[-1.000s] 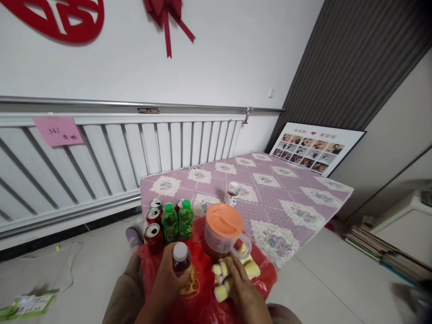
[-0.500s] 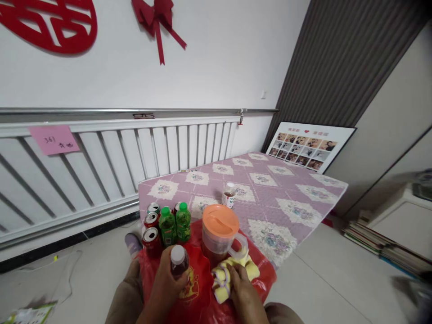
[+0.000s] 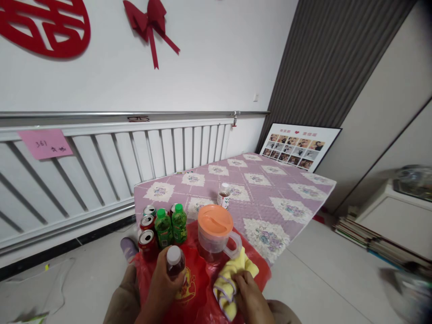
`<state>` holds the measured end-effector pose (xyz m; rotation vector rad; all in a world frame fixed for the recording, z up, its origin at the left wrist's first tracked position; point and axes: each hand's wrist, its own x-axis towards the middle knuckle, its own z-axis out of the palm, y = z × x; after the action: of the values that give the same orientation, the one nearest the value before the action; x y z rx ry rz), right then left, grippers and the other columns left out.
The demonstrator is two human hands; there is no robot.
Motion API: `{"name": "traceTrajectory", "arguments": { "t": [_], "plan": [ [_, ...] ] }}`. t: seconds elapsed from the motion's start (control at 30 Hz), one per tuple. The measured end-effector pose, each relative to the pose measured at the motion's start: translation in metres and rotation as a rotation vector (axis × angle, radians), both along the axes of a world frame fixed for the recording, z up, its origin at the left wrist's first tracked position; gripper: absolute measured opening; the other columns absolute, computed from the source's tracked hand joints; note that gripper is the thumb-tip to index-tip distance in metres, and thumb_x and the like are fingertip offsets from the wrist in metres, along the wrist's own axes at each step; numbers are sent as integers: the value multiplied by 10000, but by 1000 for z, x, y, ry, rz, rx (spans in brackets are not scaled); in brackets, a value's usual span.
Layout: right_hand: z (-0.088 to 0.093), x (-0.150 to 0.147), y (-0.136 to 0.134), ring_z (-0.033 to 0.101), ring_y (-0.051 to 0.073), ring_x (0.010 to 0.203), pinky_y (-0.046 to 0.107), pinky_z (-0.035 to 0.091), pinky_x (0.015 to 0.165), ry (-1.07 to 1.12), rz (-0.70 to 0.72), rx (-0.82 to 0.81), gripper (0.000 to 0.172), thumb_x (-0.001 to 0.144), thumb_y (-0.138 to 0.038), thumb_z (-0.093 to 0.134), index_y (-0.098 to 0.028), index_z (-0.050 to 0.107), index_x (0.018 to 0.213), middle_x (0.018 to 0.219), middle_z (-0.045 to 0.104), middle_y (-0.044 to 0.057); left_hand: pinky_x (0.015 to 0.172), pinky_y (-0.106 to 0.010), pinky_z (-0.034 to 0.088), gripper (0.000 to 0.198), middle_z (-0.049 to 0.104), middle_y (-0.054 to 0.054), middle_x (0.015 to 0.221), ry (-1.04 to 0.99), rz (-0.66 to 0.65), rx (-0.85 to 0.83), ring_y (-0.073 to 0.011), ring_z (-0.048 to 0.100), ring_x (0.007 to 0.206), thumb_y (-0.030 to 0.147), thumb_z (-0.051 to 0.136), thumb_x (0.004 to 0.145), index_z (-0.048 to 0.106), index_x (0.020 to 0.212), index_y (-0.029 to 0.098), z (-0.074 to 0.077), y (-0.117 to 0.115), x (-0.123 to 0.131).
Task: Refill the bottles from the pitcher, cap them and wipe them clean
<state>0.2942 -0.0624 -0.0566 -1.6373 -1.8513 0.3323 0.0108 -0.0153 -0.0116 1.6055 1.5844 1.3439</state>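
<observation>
My left hand (image 3: 164, 281) is wrapped round a white-capped bottle of dark drink (image 3: 175, 262), held upright over a red tray (image 3: 202, 281). My right hand (image 3: 249, 292) grips a yellow cloth with purple edging (image 3: 225, 284), bunched up on the tray's right side. Just behind the cloth stands a clear pitcher (image 3: 213, 243) with an orange lid and a handle on its right. Two green-capped green bottles (image 3: 164, 228) stand beyond my left hand, beside several opened drink cans (image 3: 148, 243).
A second white-capped bottle (image 3: 223, 196) stands on the purple floral table cover (image 3: 259, 179), behind the pitcher. The white radiator (image 3: 162, 150) runs along the wall. A photo board (image 3: 300, 146) leans at the far right, with stacked books (image 3: 351, 231) on the floor nearer.
The view has shifted slightly. My right hand has pulled the yellow cloth a little nearer, and its folds have changed. My left hand still holds the bottle.
</observation>
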Motion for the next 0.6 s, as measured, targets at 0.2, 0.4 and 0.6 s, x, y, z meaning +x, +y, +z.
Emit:
{"name": "traceTrajectory", "arguments": {
  "t": [0.2, 0.4, 0.6],
  "plan": [
    [-9, -1, -4, 661, 225, 1031, 323, 522, 928, -41, 5, 4, 367, 856, -177, 493, -217, 660, 1181, 1157, 629, 114, 970, -495, 530, 615, 665, -140, 1197, -36, -77, -27, -330, 650, 1109, 234, 689, 673, 496, 1252, 151, 6, 0, -5],
    [-5, -7, -15, 646, 285, 1109, 376, 514, 957, -80, -34, -150, 448, 839, -312, 593, -215, 596, 1276, 1359, 520, 167, 1043, -486, 482, 617, 638, -142, 1252, -24, -94, -66, -317, 616, 1174, 229, 679, 675, 499, 1259, 138, 8, -1, -8],
    [-21, -7, -8, 636, 222, 1016, 298, 502, 909, 33, -83, -143, 455, 632, -87, 539, -225, 642, 1053, 1111, 589, 85, 1088, -522, 432, 644, 597, -176, 1332, 7, -77, -51, -332, 576, 1244, 225, 665, 693, 484, 1304, 130, 2, -2, -9]
  ]
}}
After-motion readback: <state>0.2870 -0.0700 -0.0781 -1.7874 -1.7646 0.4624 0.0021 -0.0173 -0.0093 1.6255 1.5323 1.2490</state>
